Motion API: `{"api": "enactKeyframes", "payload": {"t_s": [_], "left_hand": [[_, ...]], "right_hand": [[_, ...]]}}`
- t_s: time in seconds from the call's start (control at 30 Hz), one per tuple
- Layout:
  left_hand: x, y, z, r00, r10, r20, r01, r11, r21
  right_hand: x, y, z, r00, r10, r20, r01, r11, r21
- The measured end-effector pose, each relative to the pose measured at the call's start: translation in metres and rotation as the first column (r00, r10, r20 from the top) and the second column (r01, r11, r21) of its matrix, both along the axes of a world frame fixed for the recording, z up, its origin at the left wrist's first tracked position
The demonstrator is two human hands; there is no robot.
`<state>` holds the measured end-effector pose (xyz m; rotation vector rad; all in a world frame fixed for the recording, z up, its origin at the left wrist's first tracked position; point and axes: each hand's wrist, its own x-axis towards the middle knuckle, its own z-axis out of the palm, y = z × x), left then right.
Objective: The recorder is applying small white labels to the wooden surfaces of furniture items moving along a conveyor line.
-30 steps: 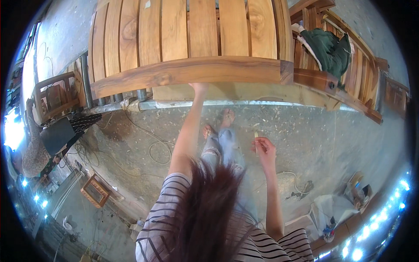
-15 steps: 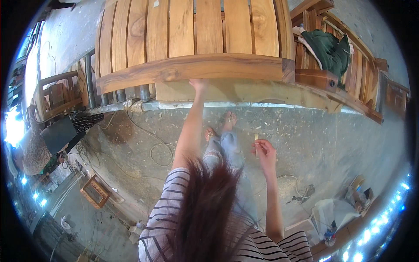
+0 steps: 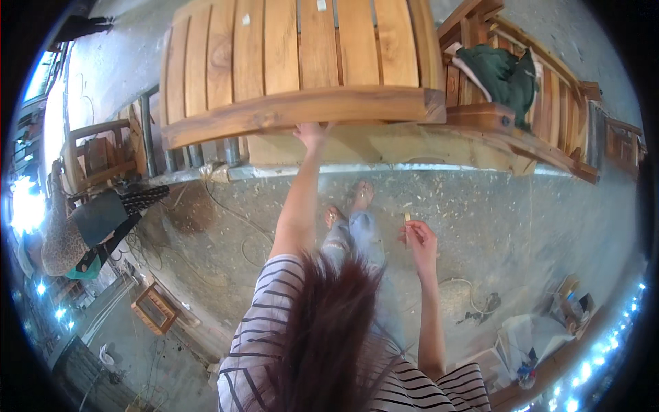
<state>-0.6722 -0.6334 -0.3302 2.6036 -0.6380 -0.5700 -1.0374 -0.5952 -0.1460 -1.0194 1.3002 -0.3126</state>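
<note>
A slatted wooden tabletop point(image 3: 295, 103) with a thick brown front rail stands before me. My left hand point(image 3: 312, 135) reaches up to the lower edge of that rail, thumb and fingers spread apart. The fingertips are partly hidden at the rail's underside. Lower and to the right, over the floor, my right hand point(image 3: 421, 242) is closed with thumb and fingers pinched on a small pale yellow strip point(image 3: 407, 217). The strip points up and away from me; its material is too small to make out.
A wooden bench point(image 3: 549, 113) with a dark green garment point(image 3: 504, 75) on it adjoins at the right. A person in patterned clothing point(image 3: 65, 244) is at the left, near a wooden chair frame point(image 3: 106, 151). A cable point(image 3: 237, 216), a small wooden frame point(image 3: 154, 309) and scattered chips lie on the concrete floor.
The view has shifted slightly, and the tabletop's right corner and the bench sit further left. My left hand's fingers look more spread at the rail. My right hand still pinches the strip.
</note>
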Motion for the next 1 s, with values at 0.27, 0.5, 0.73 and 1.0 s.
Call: {"api": "enactKeyframes", "payload": {"t_s": [0.27,0.5,0.73,1.0], "left_hand": [[-0.078,0.047,0.213,0.86,-0.475,-0.185,0.316,0.782,-0.538],[0.063,-0.048,0.343,0.898,-0.193,0.396,0.412,0.686,-0.6],[0.078,-0.123,0.312,0.829,-0.351,0.436,0.54,0.707,-0.456],[0.094,-0.118,0.304,0.793,-0.299,0.531,0.593,0.579,-0.56]], "right_hand": [[0.001,-0.046,0.114,0.99,-0.062,0.129,0.074,0.993,-0.091],[0.037,-0.148,0.198,0.968,-0.189,0.166,0.251,0.703,-0.665],[0.003,-0.289,0.15,0.815,-0.241,-0.528,-0.442,0.332,-0.833],[0.095,-0.201,0.177,0.953,-0.223,-0.208,-0.02,0.634,-0.773]]}}
